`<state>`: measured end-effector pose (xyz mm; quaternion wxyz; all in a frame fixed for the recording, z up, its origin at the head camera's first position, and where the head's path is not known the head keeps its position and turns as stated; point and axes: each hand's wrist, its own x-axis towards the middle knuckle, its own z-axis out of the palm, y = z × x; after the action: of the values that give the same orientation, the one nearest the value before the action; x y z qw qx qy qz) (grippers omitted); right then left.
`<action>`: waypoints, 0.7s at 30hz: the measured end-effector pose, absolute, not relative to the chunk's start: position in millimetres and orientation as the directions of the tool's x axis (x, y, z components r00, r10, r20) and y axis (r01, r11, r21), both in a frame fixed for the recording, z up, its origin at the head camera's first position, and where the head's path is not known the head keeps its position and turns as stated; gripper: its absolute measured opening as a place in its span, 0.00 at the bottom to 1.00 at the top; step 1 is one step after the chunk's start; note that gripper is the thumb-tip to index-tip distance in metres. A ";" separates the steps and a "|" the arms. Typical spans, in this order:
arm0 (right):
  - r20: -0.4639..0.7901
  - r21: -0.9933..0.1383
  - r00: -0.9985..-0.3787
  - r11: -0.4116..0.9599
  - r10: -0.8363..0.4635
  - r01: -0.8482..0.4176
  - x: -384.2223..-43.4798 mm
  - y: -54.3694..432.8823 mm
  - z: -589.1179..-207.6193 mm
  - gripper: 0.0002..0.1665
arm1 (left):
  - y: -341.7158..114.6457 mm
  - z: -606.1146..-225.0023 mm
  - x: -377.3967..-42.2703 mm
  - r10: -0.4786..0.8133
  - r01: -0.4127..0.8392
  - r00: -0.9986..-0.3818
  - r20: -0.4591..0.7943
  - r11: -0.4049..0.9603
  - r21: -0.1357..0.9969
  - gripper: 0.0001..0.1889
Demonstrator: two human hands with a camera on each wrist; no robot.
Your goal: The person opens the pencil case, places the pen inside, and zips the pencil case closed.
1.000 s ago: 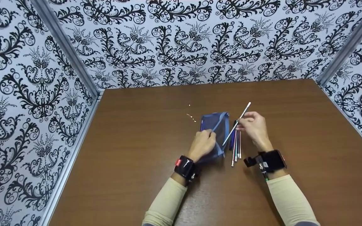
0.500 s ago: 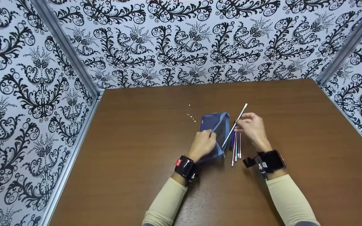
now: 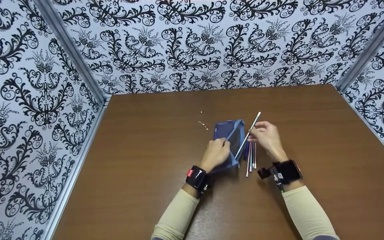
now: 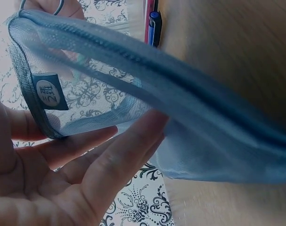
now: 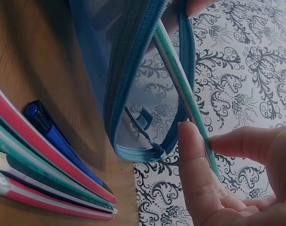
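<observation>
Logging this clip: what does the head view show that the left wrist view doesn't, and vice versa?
Only the head view shows the yellow sleeves, the black wrist straps and the pale specks on the table.

Only the left wrist view shows the printed label on the pouch.

Both show the left hand holding the blue mesh pouch, plus the table and the patterned wall.

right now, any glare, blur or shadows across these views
Head: pale glare on the wooden tabletop, bottom centre; left wrist: the blue mesh zipper pouch looks soft toward lower right; right wrist: dark shadows on the tabletop beside the pouch.
</observation>
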<state>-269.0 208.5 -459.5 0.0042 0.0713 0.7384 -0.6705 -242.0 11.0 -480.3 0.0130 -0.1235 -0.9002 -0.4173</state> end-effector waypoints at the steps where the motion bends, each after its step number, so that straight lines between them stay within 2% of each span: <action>1: -0.102 -0.990 -0.990 0.092 0.098 0.111 -268.9 208.5 -460.1 0.26 | 10.9 -480.2 -241.9 0.212 0.230 -0.970 0.122 0.618 0.752 0.14; 9: -0.083 -0.992 -0.991 0.090 0.101 0.092 -271.4 206.5 -464.1 0.22 | 11.8 -479.1 -241.6 0.226 0.245 -0.966 0.128 0.631 0.736 0.14; 21: -0.116 -0.987 -0.990 0.102 0.084 0.125 -273.1 206.9 -468.4 0.23 | 12.2 -479.8 -241.6 0.231 0.232 -0.967 0.107 0.624 0.746 0.14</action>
<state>-273.1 206.9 -468.4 0.0154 0.0702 0.7423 -0.6662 -241.6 12.2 -479.8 0.0003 -0.1284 -0.9011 -0.4142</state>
